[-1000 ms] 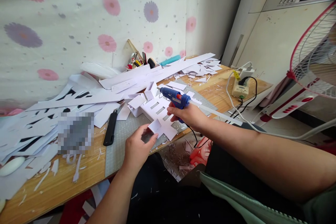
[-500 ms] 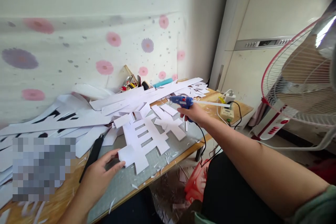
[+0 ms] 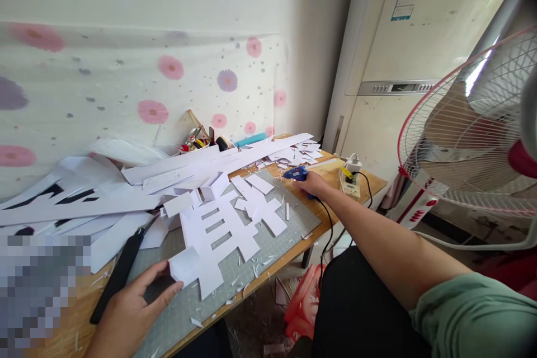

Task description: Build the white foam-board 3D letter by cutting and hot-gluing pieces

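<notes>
My left hand pinches a folded white card flap between thumb and fingers. That flap is at the near end of a white card cut-out with slots and side tabs, lying on the grey cutting mat. My right hand is wrapped round a blue hot glue gun just past the mat's far right corner. Its nozzle points left, and a pale glue stick juts from its back. A second white cut-out lies beyond the first.
A black-handled cutter lies left of the mat. White card sheets and strips are heaped along the wall side. The power strip stands at the table's right end, near the glue gun's cord. A fan stands at right.
The glue gun in my right hand has moved right, away from the cut-outs and towards the power strip. My left hand still holds the flap. The whole view has shifted slightly.
</notes>
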`<state>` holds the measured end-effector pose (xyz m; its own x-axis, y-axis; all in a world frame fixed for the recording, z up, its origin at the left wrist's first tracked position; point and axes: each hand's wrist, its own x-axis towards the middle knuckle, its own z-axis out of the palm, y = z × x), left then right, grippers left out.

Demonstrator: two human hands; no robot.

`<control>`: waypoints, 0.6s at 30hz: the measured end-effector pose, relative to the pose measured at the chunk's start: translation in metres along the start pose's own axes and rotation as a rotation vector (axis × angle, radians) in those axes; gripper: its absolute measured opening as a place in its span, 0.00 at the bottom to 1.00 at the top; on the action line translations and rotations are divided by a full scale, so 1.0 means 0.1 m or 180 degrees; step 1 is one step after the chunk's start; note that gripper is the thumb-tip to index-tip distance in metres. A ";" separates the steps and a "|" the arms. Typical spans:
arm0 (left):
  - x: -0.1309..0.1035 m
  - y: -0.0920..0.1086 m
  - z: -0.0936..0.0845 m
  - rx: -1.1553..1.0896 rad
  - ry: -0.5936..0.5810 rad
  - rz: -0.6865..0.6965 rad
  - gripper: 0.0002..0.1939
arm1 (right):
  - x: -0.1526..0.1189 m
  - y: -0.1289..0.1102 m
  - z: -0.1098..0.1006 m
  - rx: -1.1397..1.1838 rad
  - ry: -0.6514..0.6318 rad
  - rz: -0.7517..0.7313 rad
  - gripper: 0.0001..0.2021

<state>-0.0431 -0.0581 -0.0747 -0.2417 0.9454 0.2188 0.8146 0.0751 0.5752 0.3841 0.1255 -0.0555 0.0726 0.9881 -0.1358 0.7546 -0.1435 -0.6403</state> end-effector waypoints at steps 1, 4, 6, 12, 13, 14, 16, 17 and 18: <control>0.00 -0.01 0.00 0.0039 -0.0043 0.0036 0.22 | -0.01 0.00 0.01 -0.0124 0.0013 -0.0023 0.16; 0.01 -0.04 -0.02 0.0049 -0.0182 0.0208 0.23 | -0.05 -0.02 -0.03 -0.0457 0.0104 -0.0129 0.16; 0.01 -0.05 -0.03 0.0020 -0.0199 0.0308 0.23 | -0.10 -0.02 -0.11 -0.0656 0.0206 -0.0191 0.18; -0.07 -0.02 0.02 -0.0429 -0.0065 0.0260 0.26 | -0.51 -0.09 -0.41 -0.1244 0.0369 -0.0402 0.12; -0.08 -0.02 0.04 -0.0548 -0.0004 0.0233 0.26 | -0.61 -0.14 -0.41 -0.1291 0.0272 -0.0518 0.12; -0.08 -0.03 0.05 -0.0661 0.0039 0.0214 0.26 | -0.70 -0.19 -0.39 -0.1309 0.0109 -0.0658 0.12; -0.08 -0.05 0.05 -0.0858 -0.0015 0.0213 0.27 | -0.84 -0.31 -0.30 -0.1305 -0.0268 -0.1011 0.12; -0.08 -0.06 0.05 -0.0948 -0.0083 0.0228 0.27 | -0.89 -0.38 -0.23 -0.1313 -0.0398 -0.1184 0.12; -0.07 -0.06 0.04 -0.1038 -0.0147 0.0243 0.27 | -0.92 -0.44 -0.15 -0.1330 -0.0476 -0.1348 0.12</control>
<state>-0.0445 -0.0643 -0.0826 -0.1563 0.9583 0.2392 0.6159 -0.0947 0.7821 0.3544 0.0419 -0.0035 -0.3588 0.9316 -0.0583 0.8921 0.3238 -0.3152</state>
